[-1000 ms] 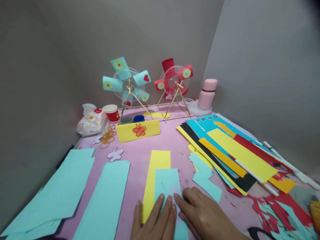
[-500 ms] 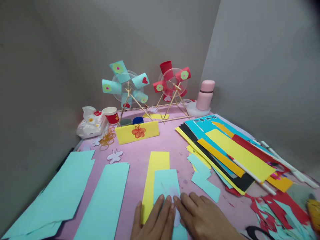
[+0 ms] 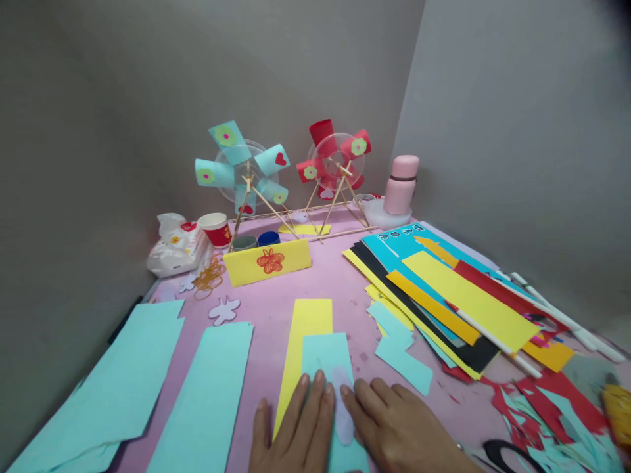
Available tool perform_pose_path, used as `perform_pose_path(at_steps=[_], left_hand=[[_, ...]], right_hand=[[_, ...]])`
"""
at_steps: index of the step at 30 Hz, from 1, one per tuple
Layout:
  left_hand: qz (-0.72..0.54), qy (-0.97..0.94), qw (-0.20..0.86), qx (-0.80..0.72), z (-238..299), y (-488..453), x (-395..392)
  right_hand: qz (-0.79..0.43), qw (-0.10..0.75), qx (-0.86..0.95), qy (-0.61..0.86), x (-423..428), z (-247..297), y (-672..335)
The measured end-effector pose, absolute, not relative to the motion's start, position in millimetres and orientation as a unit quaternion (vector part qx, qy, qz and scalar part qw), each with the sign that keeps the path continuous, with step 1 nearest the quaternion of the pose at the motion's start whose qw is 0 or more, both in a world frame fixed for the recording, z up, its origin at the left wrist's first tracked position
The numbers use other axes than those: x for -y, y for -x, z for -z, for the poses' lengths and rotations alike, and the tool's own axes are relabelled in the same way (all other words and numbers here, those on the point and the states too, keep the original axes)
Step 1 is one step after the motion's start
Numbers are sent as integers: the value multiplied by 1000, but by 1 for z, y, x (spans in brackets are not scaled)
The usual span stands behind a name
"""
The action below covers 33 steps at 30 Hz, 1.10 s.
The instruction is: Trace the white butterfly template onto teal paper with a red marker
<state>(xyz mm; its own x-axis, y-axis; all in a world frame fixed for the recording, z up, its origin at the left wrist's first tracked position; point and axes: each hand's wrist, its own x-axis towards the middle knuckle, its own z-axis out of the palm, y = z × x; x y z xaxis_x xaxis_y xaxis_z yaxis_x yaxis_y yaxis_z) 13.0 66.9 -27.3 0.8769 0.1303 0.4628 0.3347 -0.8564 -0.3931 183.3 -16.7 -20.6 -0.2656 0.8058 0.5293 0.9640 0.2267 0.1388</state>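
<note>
In front of me, a light-blue paper strip [image 3: 320, 351] lies over a yellow paper strip [image 3: 313, 315]. On the blue strip rests a narrow, rounded lavender paper piece [image 3: 344, 420]. My left hand [image 3: 298, 430] presses flat across both strips, fingers stretched out and thumb apart, just left of the lavender piece. From the right, my right hand [image 3: 401, 427] lies on the blue strip with loosely bent fingers. Its index fingertip touches the lavender piece's edge. Whether its thumb pins the paper is hard to see.
Light-blue sheets [image 3: 207, 394] lie left, near a lavender butterfly cutout [image 3: 224, 311]. Two paper-and-stick wheels [image 3: 249, 177] stand behind a folded yellow card [image 3: 269, 263]. Coloured paper [image 3: 434, 295], scissors [image 3: 510, 453] and scraps [image 3: 547, 414] lie right. A pink bottle [image 3: 400, 190] stands behind.
My left hand has shifted slightly left and up the strip, uncovering more of the lavender piece. My right hand stays nearly where it was. The whole view has moved slightly.
</note>
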Motion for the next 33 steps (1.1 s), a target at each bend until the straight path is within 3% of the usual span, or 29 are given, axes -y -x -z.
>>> perform_pose_path(at_steps=[33], left_hand=[[199, 947, 221, 124, 40, -13, -64]], right_hand=[[212, 153, 771, 581, 20, 22, -186]])
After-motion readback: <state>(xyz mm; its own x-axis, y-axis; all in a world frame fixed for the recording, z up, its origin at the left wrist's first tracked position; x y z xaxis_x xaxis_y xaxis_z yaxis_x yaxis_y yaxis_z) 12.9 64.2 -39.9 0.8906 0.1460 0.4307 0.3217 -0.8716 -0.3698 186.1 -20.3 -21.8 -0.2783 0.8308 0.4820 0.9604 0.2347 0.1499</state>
